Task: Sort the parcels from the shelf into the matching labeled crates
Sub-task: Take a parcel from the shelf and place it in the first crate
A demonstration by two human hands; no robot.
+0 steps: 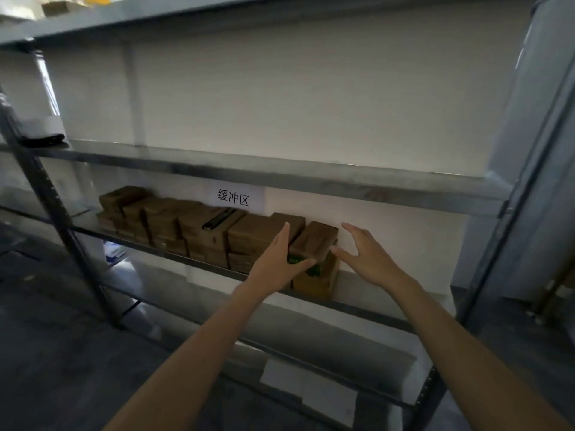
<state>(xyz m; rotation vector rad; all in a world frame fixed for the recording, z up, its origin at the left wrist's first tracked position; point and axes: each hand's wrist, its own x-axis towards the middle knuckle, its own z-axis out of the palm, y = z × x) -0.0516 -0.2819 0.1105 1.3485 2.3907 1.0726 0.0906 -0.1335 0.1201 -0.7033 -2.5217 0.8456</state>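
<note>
A row of brown cardboard parcels (199,227) stands stacked on the middle board of a grey metal shelf (367,309). At the row's right end a small brown parcel (314,241) with a green mark lies tilted on top of a lower box (320,279). My left hand (280,262) presses against the small parcel's left side, thumb across its front. My right hand (364,253) is spread open at its right side, thumb near the parcel's corner, fingers apart and clear of it. No crates are in view.
A white paper sign (233,197) with black characters hangs on the wall behind the parcels. A black object (217,219) lies on one parcel. The board above (280,175) overhangs the row. A dark bundle (43,140) sits far left. White sheets (311,390) lie low down.
</note>
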